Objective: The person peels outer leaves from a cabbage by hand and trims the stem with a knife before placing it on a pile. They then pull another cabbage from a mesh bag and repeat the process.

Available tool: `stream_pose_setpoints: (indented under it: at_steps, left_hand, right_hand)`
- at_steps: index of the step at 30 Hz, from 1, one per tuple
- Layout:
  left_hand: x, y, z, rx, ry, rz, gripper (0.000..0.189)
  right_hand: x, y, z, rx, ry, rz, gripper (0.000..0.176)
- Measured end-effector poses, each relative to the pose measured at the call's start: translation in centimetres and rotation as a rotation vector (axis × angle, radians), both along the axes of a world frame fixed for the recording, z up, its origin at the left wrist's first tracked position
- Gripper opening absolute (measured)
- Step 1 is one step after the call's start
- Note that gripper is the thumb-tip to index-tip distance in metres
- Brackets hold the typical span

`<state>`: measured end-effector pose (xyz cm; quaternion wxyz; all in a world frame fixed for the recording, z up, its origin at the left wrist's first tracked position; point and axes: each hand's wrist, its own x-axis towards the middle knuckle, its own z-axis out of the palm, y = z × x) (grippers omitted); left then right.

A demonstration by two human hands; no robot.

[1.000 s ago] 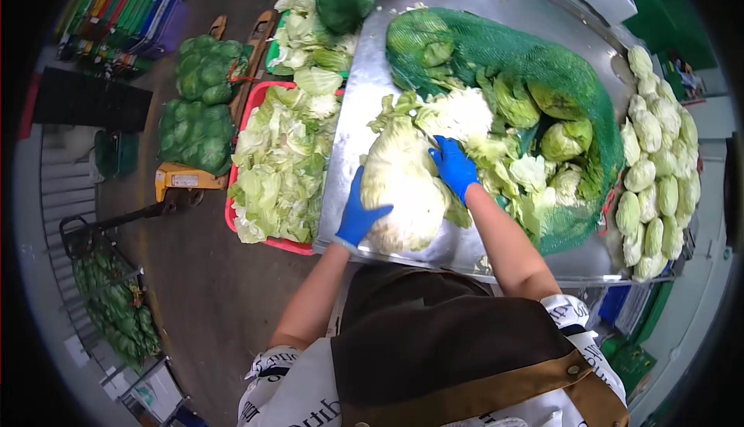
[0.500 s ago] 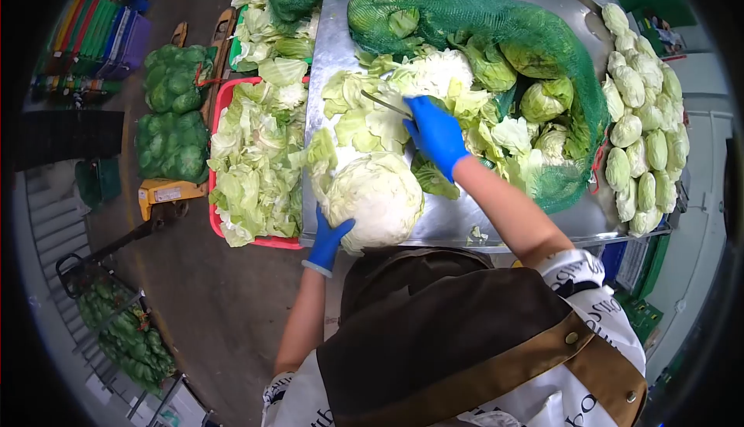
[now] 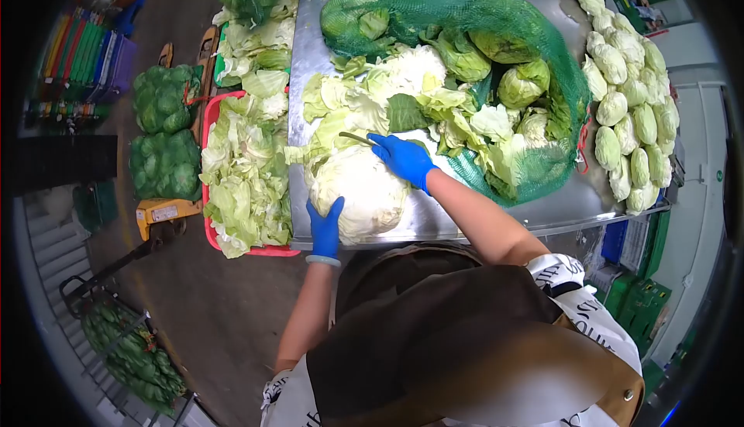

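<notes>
In blue gloves, my left hand [image 3: 325, 232] presses against the near left side of a large pale cabbage [image 3: 366, 198], thumb and fingers spread round it. The cabbage sits near the table's front edge. My right hand [image 3: 403, 162] is closed on a knife [image 3: 356, 139] with a thin, dark blade, its tip pointing left over the cabbage's far side. The knife's handle is hidden in the glove. Loose cabbage leaves [image 3: 341, 101] lie just beyond. Behind and to the right, a green net bag [image 3: 496, 16] holds several whole cabbages [image 3: 521, 86].
A red crate [image 3: 209, 136] of leaves stands against the left edge of the metal table [image 3: 434, 229], with a green crate [image 3: 225, 55] beyond. Pale, trimmed cabbages [image 3: 635, 117] are piled at the right. Full net sacks [image 3: 164, 165] and a yellow pallet truck [image 3: 165, 214] stand on the floor.
My right hand has brought the knife down and left, from over the loose leaves to the cabbage's far side. My left hand stays on the cabbage. The whole view has shifted slightly.
</notes>
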<state>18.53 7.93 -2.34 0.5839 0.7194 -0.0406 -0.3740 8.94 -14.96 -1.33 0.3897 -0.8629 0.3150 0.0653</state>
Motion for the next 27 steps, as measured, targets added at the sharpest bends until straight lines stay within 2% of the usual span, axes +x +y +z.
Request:
stream_pose_setpoints:
  at_steps: [1, 4, 5, 6, 7, 8, 9, 11, 13, 14, 17, 19, 20, 21, 22, 23, 25, 27]
  left_hand:
    - [0.6, 0.0, -0.1, -0.016, 0.042, 0.003, 0.081]
    - [1.5, 0.1, 0.1, 0.216, -0.097, -0.062, 0.084]
    - [1.2, -0.6, 2.5, 0.167, 0.009, -0.028, 0.087]
    - [1.9, -0.3, 2.8, 0.035, 0.058, -0.115, 0.089]
    - [2.5, 0.0, 2.7, -0.046, 0.161, -0.164, 0.090]
    - [3.9, 1.5, -1.0, -0.072, -0.019, -0.248, 0.088]
    - [4.6, 0.7, 1.1, 0.013, -0.231, -0.398, 0.087]
    - [6.1, -1.1, 0.5, -0.119, -0.159, -0.208, 0.084]
    - [6.9, -2.6, -2.7, -0.052, -0.293, -0.412, 0.077]
    - [6.8, -2.8, -3.0, -0.007, -0.368, -0.494, 0.074]
    - [6.4, -4.3, -1.1, 0.034, -0.283, -0.446, 0.068]
    - [6.0, -3.8, -2.8, 0.029, -0.185, -0.318, 0.067]
    - [5.2, -2.8, -3.4, -0.010, -0.350, -0.353, 0.067]
    - [4.1, -1.7, -3.3, -0.041, -0.522, -0.395, 0.066]
    - [2.6, -0.7, -1.1, -0.041, -0.573, -0.380, 0.066]
    - [1.2, -0.1, 0.8, -0.042, -0.616, -0.376, 0.065]
    - [0.5, 0.3, -0.1, -0.126, -0.387, -0.188, 0.063]
    - [0.0, 0.0, -0.1, -0.150, -0.104, -0.014, 0.053]
  right_hand:
    - [0.2, -0.4, 0.4, 0.037, -0.001, 0.002, 0.044]
    - [1.2, -0.9, 2.3, 0.162, 0.158, -0.044, 0.050]
    - [1.1, -1.0, 3.2, 0.218, 0.190, -0.072, 0.050]
    - [0.5, -0.9, 0.2, 0.270, 0.080, -0.074, 0.051]
    - [0.1, -0.7, 2.5, 0.287, 0.140, -0.085, 0.054]
    - [-0.6, -0.4, -5.1, -0.051, -0.071, 0.061, 0.056]
    - [-1.1, -0.1, -0.5, 0.030, 0.087, -0.022, 0.054]
    - [-1.7, 1.1, -2.0, 0.043, -0.142, -0.044, 0.050]
    - [-2.1, 2.3, 1.5, 0.018, -0.082, -0.007, 0.050]
    - [-1.9, 2.3, 1.2, 0.009, -0.079, -0.077, 0.049]
    - [-0.2, 1.7, -2.3, -0.008, -0.063, -0.183, 0.042]
    - [1.4, -0.3, -3.7, 0.012, 0.089, -0.187, 0.036]
    - [0.4, -0.8, -3.1, -0.104, 0.165, -0.188, 0.034]
    - [-1.2, -1.4, -3.4, 0.064, 0.102, -0.194, 0.035]
    - [-3.0, -0.3, -6.0, -0.098, -0.064, -0.088, 0.036]
    - [-3.5, 0.6, -8.8, -0.148, -0.160, -0.178, 0.041]
    - [-4.7, 1.4, -9.6, -0.169, -0.082, -0.131, 0.044]
    - [-5.3, 0.3, -1.2, 0.173, 0.163, -0.295, 0.041]
